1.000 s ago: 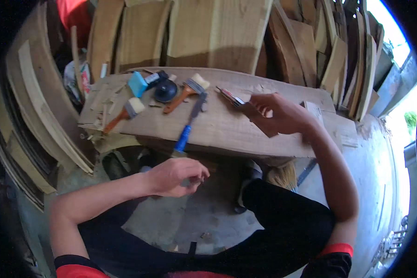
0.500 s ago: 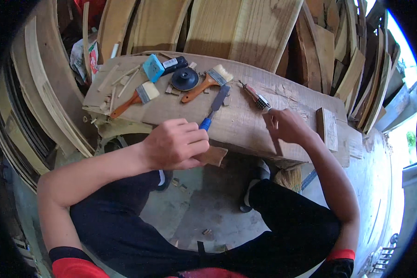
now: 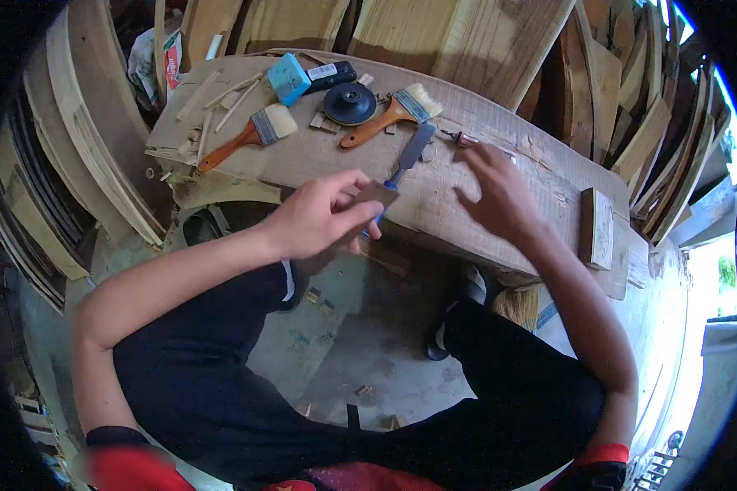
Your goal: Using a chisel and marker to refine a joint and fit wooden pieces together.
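Head view: small wood piece (image 3: 375, 195) is pinched in left hand (image 3: 319, 214) at surface (image 3: 319, 159) edge, w/ blue-handled chisel (image 3: 407, 155) just beside. Right hand (image 3: 495, 190) is spread, nothing gripped; chisel not yet picked up, so shaping judged barely begun.

I see a small flat brown wooden piece (image 3: 374, 196) pinched in my left hand (image 3: 315, 217), over the plank's near edge.

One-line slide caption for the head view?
Left hand holds a small wood piece at the workbench edge; right hand spread open beside a blue-handled chisel.
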Tool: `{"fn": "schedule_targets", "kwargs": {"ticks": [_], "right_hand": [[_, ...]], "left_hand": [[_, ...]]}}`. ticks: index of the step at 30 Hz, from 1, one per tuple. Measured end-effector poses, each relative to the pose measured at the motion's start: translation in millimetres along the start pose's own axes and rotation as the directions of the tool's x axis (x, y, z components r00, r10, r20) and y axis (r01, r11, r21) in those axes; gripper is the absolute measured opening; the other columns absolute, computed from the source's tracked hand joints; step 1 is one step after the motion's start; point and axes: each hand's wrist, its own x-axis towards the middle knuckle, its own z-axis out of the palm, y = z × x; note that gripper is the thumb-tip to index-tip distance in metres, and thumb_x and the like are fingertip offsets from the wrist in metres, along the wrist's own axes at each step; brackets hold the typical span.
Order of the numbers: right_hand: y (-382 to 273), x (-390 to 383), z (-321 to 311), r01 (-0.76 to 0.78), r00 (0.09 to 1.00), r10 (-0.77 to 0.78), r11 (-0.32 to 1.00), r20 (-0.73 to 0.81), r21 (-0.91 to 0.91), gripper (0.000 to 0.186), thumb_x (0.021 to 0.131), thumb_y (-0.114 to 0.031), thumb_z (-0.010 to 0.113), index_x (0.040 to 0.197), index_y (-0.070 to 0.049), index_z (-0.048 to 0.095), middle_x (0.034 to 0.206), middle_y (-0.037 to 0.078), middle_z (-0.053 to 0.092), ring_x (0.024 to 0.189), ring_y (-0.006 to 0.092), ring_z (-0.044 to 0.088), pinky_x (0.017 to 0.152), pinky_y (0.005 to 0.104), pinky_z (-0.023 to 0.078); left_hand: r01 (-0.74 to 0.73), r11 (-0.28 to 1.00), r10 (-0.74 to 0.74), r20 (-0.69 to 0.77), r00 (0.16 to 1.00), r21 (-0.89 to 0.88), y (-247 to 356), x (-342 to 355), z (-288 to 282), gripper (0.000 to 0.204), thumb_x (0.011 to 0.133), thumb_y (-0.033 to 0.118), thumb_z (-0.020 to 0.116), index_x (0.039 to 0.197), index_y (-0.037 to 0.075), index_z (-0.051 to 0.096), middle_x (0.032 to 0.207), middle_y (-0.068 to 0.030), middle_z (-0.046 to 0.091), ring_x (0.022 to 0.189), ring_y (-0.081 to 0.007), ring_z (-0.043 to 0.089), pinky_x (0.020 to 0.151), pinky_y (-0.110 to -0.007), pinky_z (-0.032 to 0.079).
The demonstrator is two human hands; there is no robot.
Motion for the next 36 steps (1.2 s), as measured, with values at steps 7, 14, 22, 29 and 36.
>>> {"fn": "schedule_targets", "kwargs": {"ticks": [7,14,22,29,36], "right_hand": [[-39.6,16.3,28.5,0.345,0.938,-0.342,0.936,0.055,-0.071,0.071,0.079,-0.003,0.066,0.146,-0.013,0.048,0.15,0.016,0.046,0.14,0.035,0.044,0.115,0.0454,0.04],[-43.3,21.2,26.9,0.246,0.956,-0.244,0.969,0.161,0.01,0.068,0.087,-0.01,0.069,0.15,-0.013,0.044,0.156,0.017,0.04,0.147,0.0366,0.036,0.122,0.049,0.033],[-8.8,-25.0,18.6,0.092,0.993,-0.1,0.989,-0.065,-0.116,0.067,0.082,-0.021,0.075,0.143,-0.011,0.05,0.15,0.019,0.045,0.144,0.0383,0.037,0.124,0.0553,0.023],[23.4,-48.6,15.0,-0.068,0.991,0.059,0.995,-0.118,-0.074,0.04,0.089,-0.021,0.073,0.126,-0.008,0.064,0.11,0.012,0.069,0.109,0.0334,0.061,0.106,0.0474,0.041],[77.0,-50.9,-1.5,-0.553,0.769,0.558,0.825,-0.311,0.112,0.04,0.096,-0.033,0.067,0.125,-0.006,0.067,0.111,0.019,0.07,0.103,0.0386,0.066,0.098,0.0469,0.047]], "left_hand": [[0.255,0.739,-0.26,0.084,0.962,-0.623,-14.0,-2.9,-14.8,0.035,0.107,0.032,0.055,0.131,0.006,0.056,0.119,-0.009,0.071,0.093,-0.0181,0.073,0.08,-0.036,0.061],[0.225,0.7,-0.348,-0.048,0.936,-0.678,-42.1,-3.8,-24.6,0.031,0.107,0.034,0.055,0.124,0.008,0.057,0.115,-0.0051,0.068,0.102,-0.0171,0.069,0.081,-0.04,0.062],[0.233,0.641,-0.351,-0.009,0.936,-0.731,-41.1,2.3,-17.8,0.028,0.108,0.031,0.052,0.123,0.008,0.056,0.115,-0.0064,0.067,0.103,-0.0183,0.069,0.084,-0.043,0.063],[0.323,0.588,-0.417,0.064,0.906,-0.742,-39.1,15.0,-2.8,0.025,0.11,0.029,0.048,0.122,0.008,0.052,0.113,-0.0069,0.069,0.096,-0.0192,0.07,0.077,-0.042,0.061],[0.309,0.644,-0.399,0.037,0.916,-0.7,-14.2,30.3,9.2,0.053,0.107,0.019,0.047,0.155,0.016,0.026,0.124,-0.0153,0.066,0.09,-0.0231,0.07,0.069,-0.041,0.061]]}}
